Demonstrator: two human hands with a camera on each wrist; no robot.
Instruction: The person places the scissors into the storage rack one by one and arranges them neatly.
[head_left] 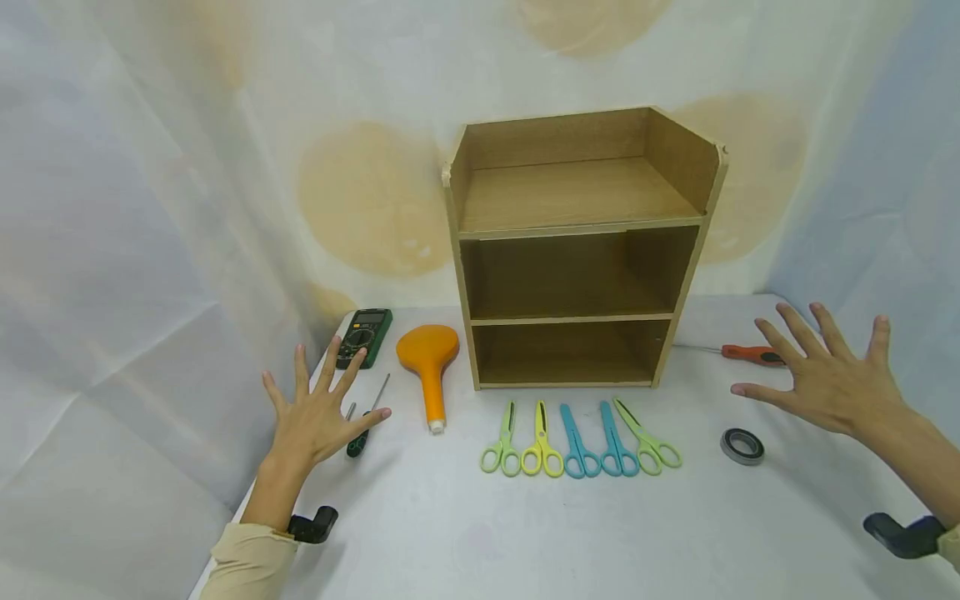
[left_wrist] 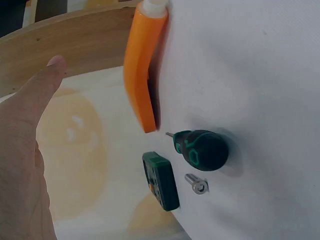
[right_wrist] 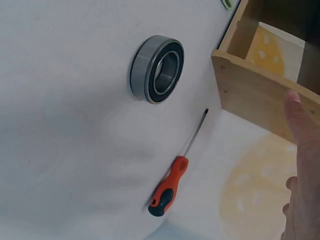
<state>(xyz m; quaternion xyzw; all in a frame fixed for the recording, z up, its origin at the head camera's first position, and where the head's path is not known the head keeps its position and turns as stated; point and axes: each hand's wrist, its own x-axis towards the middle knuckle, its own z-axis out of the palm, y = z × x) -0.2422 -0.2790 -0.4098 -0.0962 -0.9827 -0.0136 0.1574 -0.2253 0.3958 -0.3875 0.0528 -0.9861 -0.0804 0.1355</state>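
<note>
My left hand (head_left: 318, 408) hovers with fingers spread above a green-handled screwdriver (head_left: 366, 418) and a small metal bit (head_left: 349, 410); it holds nothing. The right hand (head_left: 821, 371) is also spread wide, held above the table near an orange-handled screwdriver (head_left: 752, 355) and a steel bearing (head_left: 742, 446). In the left wrist view the green screwdriver (left_wrist: 202, 149), the metal bit (left_wrist: 197, 184), a green multimeter (left_wrist: 161, 180) and an orange shower head (left_wrist: 144, 67) show. The right wrist view shows the bearing (right_wrist: 157, 69) and orange screwdriver (right_wrist: 172, 182).
A wooden shelf unit (head_left: 577, 250) with three bare levels stands at the back centre of the white table (head_left: 450, 525). Several scissors (head_left: 579, 442) lie in a row before it. The multimeter (head_left: 364, 336) and shower head (head_left: 429, 362) lie left of the shelf.
</note>
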